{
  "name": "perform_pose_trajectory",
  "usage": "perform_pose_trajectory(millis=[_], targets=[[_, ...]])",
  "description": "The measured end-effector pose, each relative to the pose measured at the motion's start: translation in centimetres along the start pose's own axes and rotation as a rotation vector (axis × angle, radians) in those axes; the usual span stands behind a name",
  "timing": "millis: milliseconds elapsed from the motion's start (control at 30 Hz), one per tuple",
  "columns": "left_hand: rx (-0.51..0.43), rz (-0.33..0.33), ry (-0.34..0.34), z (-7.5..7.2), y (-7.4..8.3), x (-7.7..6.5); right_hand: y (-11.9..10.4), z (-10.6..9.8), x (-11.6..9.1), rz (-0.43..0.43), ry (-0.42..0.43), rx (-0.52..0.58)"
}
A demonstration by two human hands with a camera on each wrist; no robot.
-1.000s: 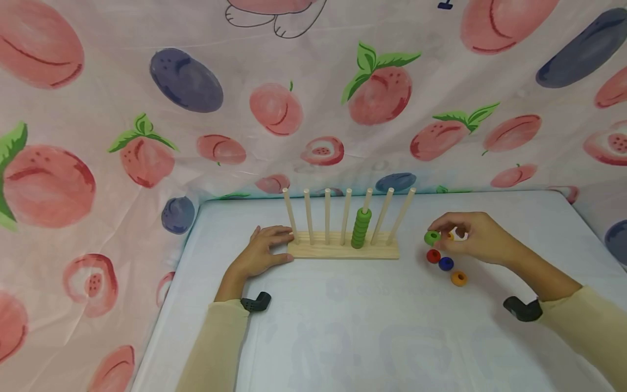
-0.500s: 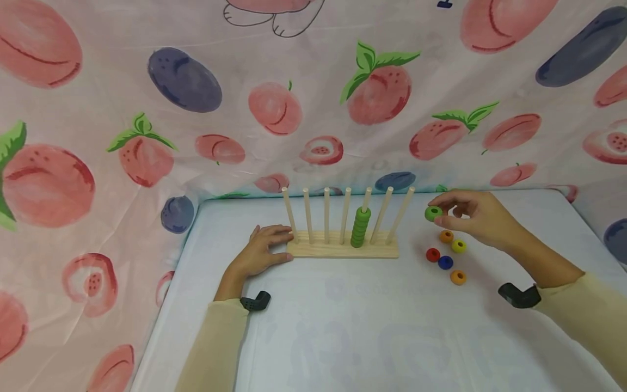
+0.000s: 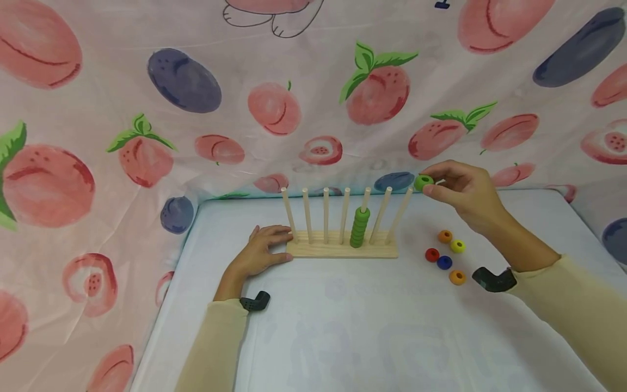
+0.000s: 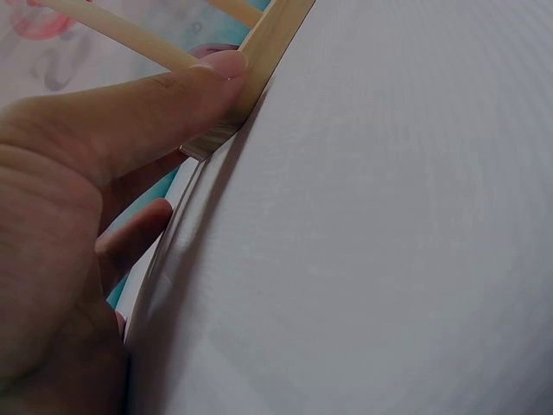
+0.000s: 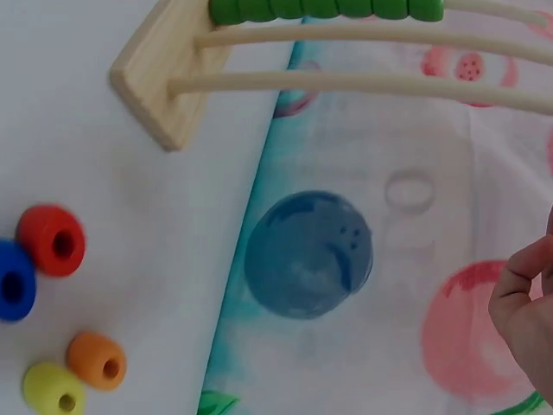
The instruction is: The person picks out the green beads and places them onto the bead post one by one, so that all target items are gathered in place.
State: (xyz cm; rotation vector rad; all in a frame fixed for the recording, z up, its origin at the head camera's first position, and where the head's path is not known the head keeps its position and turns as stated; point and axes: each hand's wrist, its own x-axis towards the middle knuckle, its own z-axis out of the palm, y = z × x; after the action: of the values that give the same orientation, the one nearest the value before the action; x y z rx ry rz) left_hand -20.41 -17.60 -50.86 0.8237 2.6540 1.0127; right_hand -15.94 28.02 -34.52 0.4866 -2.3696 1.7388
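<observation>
A wooden peg stand [image 3: 318, 251] with several upright pegs stands on the table. Green beads [image 3: 360, 227] are stacked on one peg, right of the middle. My left hand [image 3: 262, 251] holds the stand's left end; in the left wrist view its thumb [image 4: 186, 99] lies on the base's edge and the other fingers go behind. To the right, my right hand [image 3: 467, 193] pinches a green bead [image 3: 423, 183] between thumb and fingers, level with the peg tops and just beside the rightmost peg. In the right wrist view only part of that hand [image 5: 531, 316] shows, its bead out of frame.
Loose beads lie right of the stand: a red bead [image 3: 432, 255], a blue bead [image 3: 444, 262], a yellow bead [image 3: 458, 246], an orange bead [image 3: 444, 236] and another orange bead [image 3: 458, 277]. A fruit-print cloth [image 3: 235, 71] hangs behind the white table [image 3: 352, 332].
My right hand has lifted the green bead from among the loose beads, then carried it up and left toward the rightmost peg. The left hand stays on the stand.
</observation>
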Motion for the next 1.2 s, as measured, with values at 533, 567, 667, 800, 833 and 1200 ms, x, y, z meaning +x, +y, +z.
perform_pose_trajectory(millis=[533,567,667,800,833,1200], targets=[[0.001,0.004,-0.001,-0.1,0.1,0.1,-1.1,4.8,2.5,-0.097,-0.039,-0.039],[0.000,0.005,-0.001,-0.1,0.1,0.1,-1.1,5.0,2.5,-0.089,-0.043,-0.064],[-0.006,0.006,0.000,0.0,0.1,0.1,-1.2,5.5,2.6,-0.061,-0.054,-0.136],[-0.014,0.008,0.003,0.0,0.0,0.1,-1.4,5.9,2.7,-0.040,-0.058,-0.186],[-0.014,0.008,0.003,0.0,0.0,0.1,-1.4,6.0,2.7,-0.038,-0.058,-0.193],[-0.007,0.003,-0.002,0.1,-0.2,0.1,-1.4,6.5,3.0,-0.030,-0.066,-0.199]])
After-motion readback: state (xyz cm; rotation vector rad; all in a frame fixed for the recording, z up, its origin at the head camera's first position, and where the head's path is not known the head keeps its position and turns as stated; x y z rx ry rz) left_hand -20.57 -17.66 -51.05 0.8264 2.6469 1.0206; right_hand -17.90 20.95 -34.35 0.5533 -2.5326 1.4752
